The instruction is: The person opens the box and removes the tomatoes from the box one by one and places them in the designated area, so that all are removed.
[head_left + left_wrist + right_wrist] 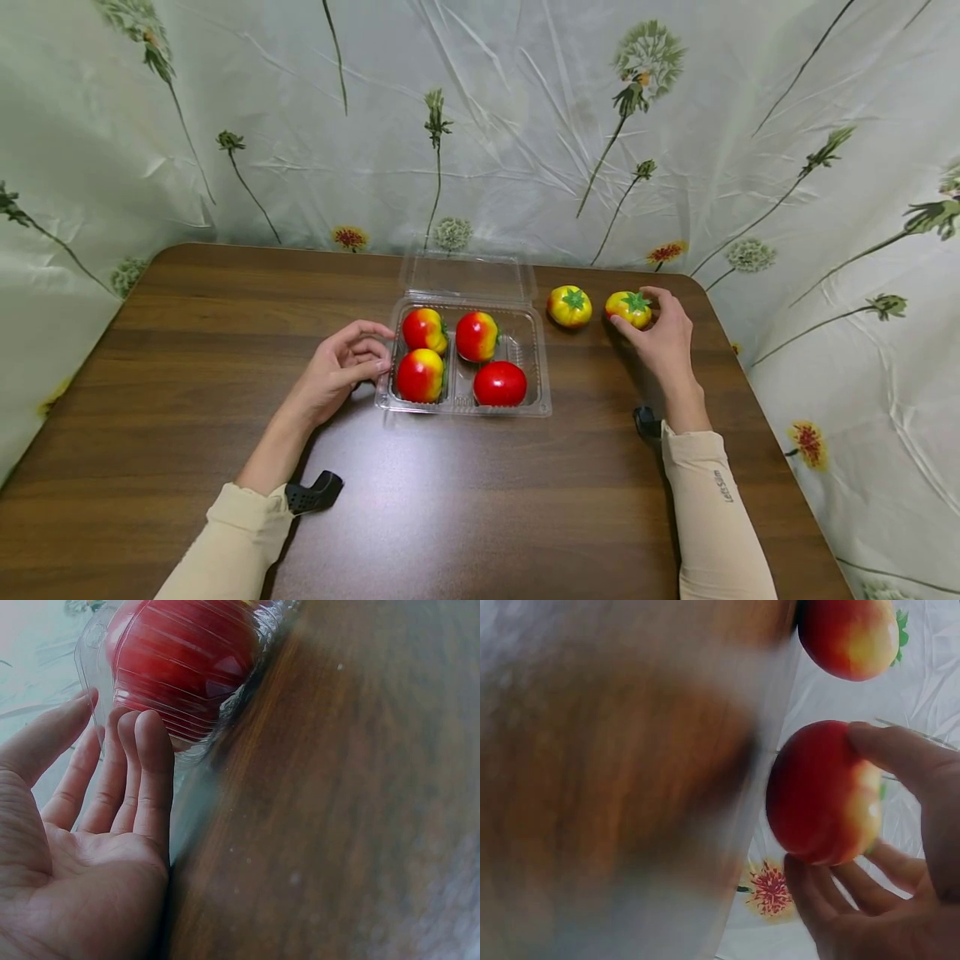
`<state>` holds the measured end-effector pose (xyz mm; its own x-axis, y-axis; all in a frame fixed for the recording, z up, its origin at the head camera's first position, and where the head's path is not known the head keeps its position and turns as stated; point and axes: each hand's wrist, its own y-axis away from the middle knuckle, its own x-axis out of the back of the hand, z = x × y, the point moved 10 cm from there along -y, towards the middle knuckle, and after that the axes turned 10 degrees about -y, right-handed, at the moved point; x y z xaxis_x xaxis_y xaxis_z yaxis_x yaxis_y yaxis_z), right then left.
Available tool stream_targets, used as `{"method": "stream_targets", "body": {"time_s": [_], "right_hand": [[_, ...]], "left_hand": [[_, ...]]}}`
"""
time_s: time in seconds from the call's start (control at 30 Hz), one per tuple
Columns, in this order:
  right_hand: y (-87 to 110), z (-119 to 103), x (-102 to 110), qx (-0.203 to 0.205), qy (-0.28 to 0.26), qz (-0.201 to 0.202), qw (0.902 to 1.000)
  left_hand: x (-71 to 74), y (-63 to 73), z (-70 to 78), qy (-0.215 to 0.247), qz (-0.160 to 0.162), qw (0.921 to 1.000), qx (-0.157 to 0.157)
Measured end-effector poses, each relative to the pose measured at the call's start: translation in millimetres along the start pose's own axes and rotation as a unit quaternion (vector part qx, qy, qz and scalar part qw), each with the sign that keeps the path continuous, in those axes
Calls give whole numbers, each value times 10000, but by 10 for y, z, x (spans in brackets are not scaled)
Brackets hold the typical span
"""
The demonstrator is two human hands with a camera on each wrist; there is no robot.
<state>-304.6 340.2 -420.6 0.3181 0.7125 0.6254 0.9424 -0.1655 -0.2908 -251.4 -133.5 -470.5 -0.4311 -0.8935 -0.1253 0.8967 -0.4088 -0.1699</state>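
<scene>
– Pale cloth (510, 108) printed with dandelions at the back, brown wooden table (450, 517) out in front! And the grip?

– Straight to the right hand (667, 342): pinching, thumb on one side, fingers on the other, spread just as wide as the yellow-topped fruit (626, 311) between them, over by the table's right edge.

– Anything alongside?

– Just to the left of it, near but apart, a matching loose fruit (569, 308), green leaf uppermost.

– Across to the left hand (337, 367), then!

– Fingers loosely spread, tips up against the left side of the clear container (534, 346). Pinching the rim or merely touching? Cannot tell.

– And inside?

– Two red-and-yellow fruits (421, 375) in the left compartment; to the right, another red-and-yellow one (477, 337) behind an all-red fruit (500, 384). Clear lid (468, 275) open at the back.

– Any writing to call?

– Dark letters, sideways along the right sleeve (712, 525): something like "Lets Slim", small and hard to read.

– And out of sight?

– Near tabletop badly blurred in the right wrist view, upper fruit cut off by the top edge. Container cropped too, in the left wrist view. Pinched fruit lifted or resting? Impossible to tell.
</scene>
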Motion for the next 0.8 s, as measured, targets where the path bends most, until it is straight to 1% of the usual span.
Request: {"method": "stream_targets", "body": {"time_s": [0.23, 0.57, 0.8], "right_hand": [[8, 77, -52, -249, 112, -297, 9992], [-6, 81, -80, -218, 210, -394, 9988], [-2, 108, -86, -283, 242, -531, 9979]], "left_hand": [[-3, -1, -12, -12, 11, 10000, 15], [13, 8, -16, 15, 28, 10000, 0], [10, -5, -31, 55, -15, 10000, -45]]}}
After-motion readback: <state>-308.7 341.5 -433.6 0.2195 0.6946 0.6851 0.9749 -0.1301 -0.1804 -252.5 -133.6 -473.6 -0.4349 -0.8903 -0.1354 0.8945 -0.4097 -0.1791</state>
